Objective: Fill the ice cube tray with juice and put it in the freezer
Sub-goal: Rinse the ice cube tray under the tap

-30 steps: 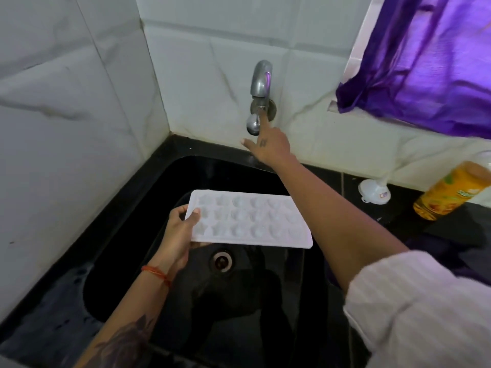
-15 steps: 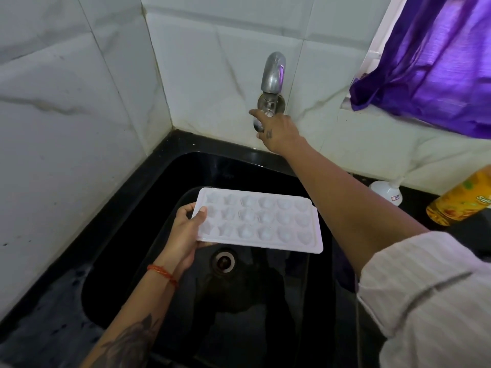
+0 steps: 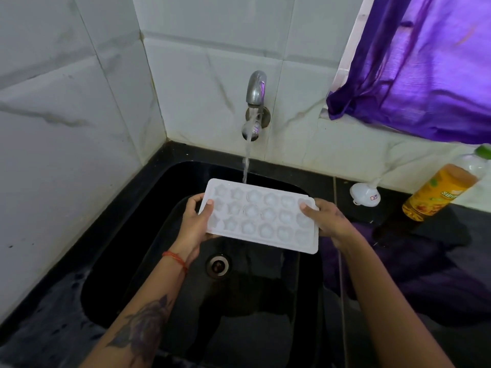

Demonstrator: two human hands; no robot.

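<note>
A white ice cube tray (image 3: 263,216) with several moulded cells is held level over the black sink (image 3: 186,176). My left hand (image 3: 195,221) grips its left end, thumb on top. My right hand (image 3: 328,221) grips its right end the same way. Water runs from the metal wall tap (image 3: 255,88) in a thin stream that falls just behind the tray's far edge. A juice bottle (image 3: 438,192) with orange liquid and a yellow label leans against the wall on the right counter.
A small white funnel (image 3: 365,193) lies on the black counter (image 3: 425,261) beside the bottle. A purple curtain (image 3: 425,62) hangs at the upper right. The drain (image 3: 218,265) sits below the tray. White tiled walls enclose the corner.
My right hand left the tap and took hold of the tray's right end. Water now flows from the tap. The tray rose slightly toward the stream.
</note>
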